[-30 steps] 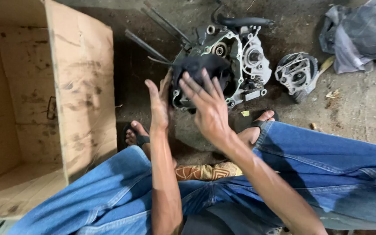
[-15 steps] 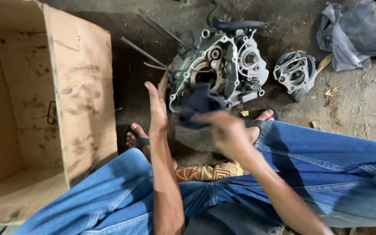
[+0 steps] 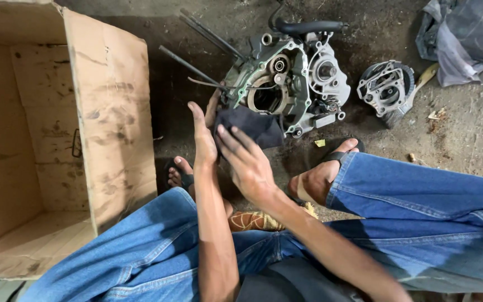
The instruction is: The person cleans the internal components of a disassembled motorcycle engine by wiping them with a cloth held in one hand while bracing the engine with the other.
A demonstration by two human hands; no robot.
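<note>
At far left stands an open cardboard box (image 3: 57, 140), its stained flap leaning toward our knee. Our left hand (image 3: 201, 142) is held edge-on with the fingers straight and together, holding nothing, pressed beside a dark cloth (image 3: 250, 126). Our right hand (image 3: 247, 162) lies over the near end of that cloth, fingers spread on it; we cannot tell if they pinch it. The cloth rests against the engine case (image 3: 286, 84) on the dirt floor (image 3: 465, 140). We judge the cloth could snag on the long studs (image 3: 197, 70) or the case's edges, and grit from the floor could get into the open bore. A separate cylinder head (image 3: 387, 89) lies to the right, near a grey rag (image 3: 465, 39).
</note>
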